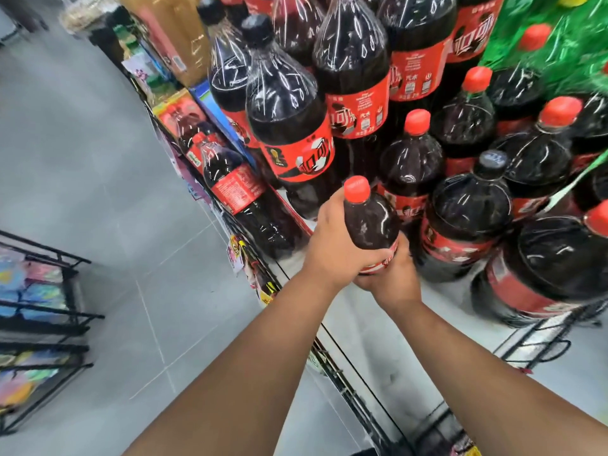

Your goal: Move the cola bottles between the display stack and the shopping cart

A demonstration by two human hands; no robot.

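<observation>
- A cola bottle [370,222] with a red cap and red label is held upright in both hands, just in front of the stack.
- The left hand [332,248] grips the bottle's side, its fingers curled round the body at the label and its thumb up near the cap.
- The right hand [394,281] cups the bottle lower down, its fingers wrapped round the base.
- The stack [460,209] of large cola bottles stands on a white shelf [378,330]. Some have red caps, some black. The back ones stand higher.
- The held bottle is just beside the front red-capped bottles; whether it touches them cannot be told.
- One more cola bottle [237,195] leans at the shelf's left edge.
- Green bottles [543,44] stand at the upper right, behind the cola.
- A grey tiled floor [98,159] lies to the left.
- A black wire rack [42,307] of colourful goods stands at the far left, well apart from the hands.
</observation>
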